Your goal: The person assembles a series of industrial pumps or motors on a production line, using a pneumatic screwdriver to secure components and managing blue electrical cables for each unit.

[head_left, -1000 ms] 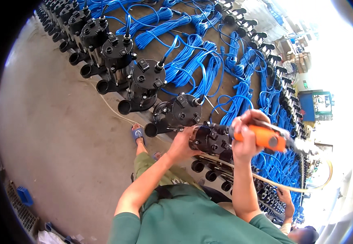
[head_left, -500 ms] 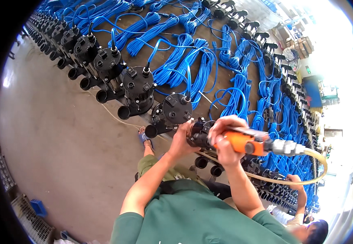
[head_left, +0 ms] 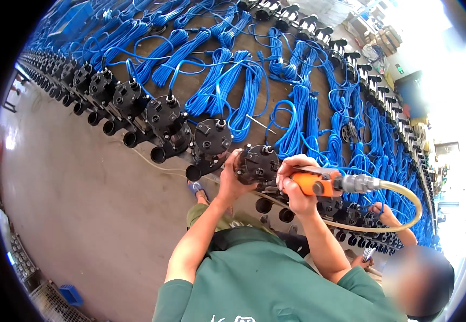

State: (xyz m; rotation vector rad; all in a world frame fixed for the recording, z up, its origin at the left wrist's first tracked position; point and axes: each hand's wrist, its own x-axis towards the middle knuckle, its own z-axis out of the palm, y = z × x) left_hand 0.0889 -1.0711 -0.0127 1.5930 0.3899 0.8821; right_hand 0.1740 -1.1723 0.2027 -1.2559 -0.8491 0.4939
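Head view: A black pump (head_left: 258,163) is steadied at the near edge of a brown table (head_left: 277,92) by the left hand (head_left: 234,180), its fingers wrapped around the pump's left side, while an orange power tool (head_left: 310,183) is clasped in the right hand (head_left: 297,188) just beside it. The tool's tip is hidden, so contact with the pump cannot be told. Other pumps (head_left: 168,124) are lined along the same edge; bundles of blue cable (head_left: 297,119) are spread across the table's middle. A pale hose (head_left: 416,209) is looped toward the right, near a co-worker's hand (head_left: 386,214). The pump could be twisted askew by the tool's turning force if the left hold were slackened, and the tool could be jerked aside if the hose were snagged on neighbouring pumps.
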